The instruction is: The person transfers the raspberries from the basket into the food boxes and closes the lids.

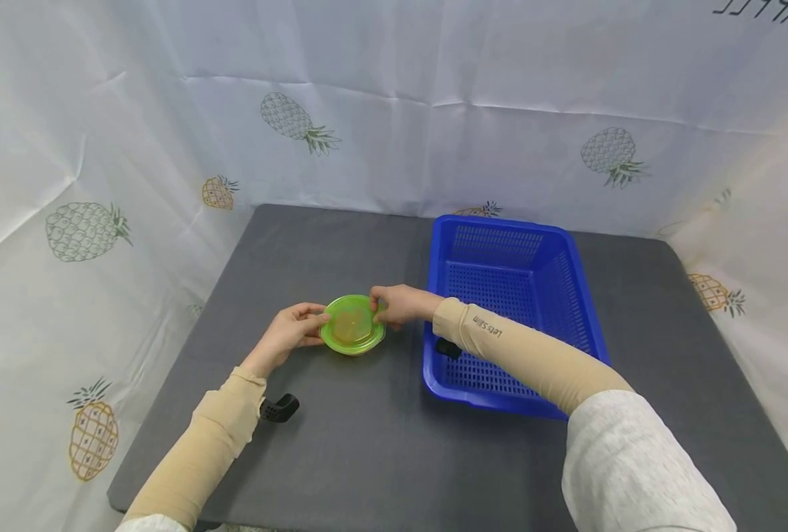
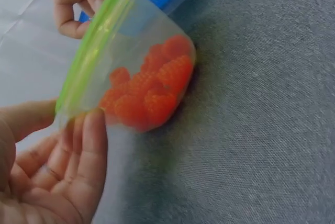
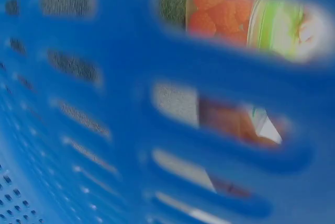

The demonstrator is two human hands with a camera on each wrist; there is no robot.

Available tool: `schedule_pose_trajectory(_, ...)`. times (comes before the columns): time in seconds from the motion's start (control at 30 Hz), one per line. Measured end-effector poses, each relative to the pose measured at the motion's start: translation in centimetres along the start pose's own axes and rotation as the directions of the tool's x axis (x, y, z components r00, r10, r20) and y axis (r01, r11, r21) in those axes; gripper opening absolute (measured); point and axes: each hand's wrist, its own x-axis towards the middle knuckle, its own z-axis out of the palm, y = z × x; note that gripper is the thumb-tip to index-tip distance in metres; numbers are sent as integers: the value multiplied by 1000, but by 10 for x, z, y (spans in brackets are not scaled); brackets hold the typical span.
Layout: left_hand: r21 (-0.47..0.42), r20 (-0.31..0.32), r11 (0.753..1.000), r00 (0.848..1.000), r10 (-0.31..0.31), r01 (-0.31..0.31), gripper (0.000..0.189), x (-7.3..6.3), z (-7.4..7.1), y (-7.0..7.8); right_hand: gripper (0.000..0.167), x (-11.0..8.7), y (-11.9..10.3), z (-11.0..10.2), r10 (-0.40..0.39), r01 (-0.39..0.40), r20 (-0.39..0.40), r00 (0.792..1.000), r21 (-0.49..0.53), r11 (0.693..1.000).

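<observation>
A round clear container [image 2: 157,22] with a translucent green lid [image 1: 352,325] is in front of me, left of the blue basket. Red-orange raspberries [image 2: 146,96] lie inside it, seen through its wall in the left wrist view. My left hand [image 1: 289,332] grips the rim at the left side, thumb against the lid and fingers under the edge. On the opposite side my right hand [image 1: 403,304] pinches the lid's edge with curled fingers. In the right wrist view, basket slots hide most of the container and hand; the lid [image 3: 277,25] shows partly.
A blue slotted plastic basket [image 1: 493,244] stands on the grey table [image 1: 354,458], under my right forearm. A black wrist device [image 1: 281,408] juts from my left sleeve. White pineapple-print sheets [image 1: 394,140] hang behind the table and at both sides.
</observation>
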Motion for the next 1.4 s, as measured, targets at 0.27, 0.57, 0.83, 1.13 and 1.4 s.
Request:
schedule_pose_trajectory(0.27, -29, 3, 996, 997, 80, -80, 43, 3, 2, -11, 29, 4, 3, 0, 19, -53, 98, 995, 353, 934)
schedule_pose_trajectory(0.57, -66, 62, 992, 992, 113, -109, 52, 6, 1, -10, 28, 8, 4, 0, 38, -63, 74, 997, 383, 921)
schedule_pose_trajectory(0.83, -82, 63, 994, 995, 78, -73, 48, 12, 0, -8, 30, 9, 6, 3, 30, -78, 113, 993, 449, 890)
schedule_pose_trajectory(1.13, -66, 55, 994, 995, 87, -83, 46, 11, 1, -4, 31, 11, 4, 4, 61, -100, 102, 993, 437, 894)
schedule_pose_trajectory(1.4, -73, 38, 996, 997, 61, -58, 46, 12, 2, -6, 31, 10, 5, 5, 69, -102, 91, 993, 427, 899)
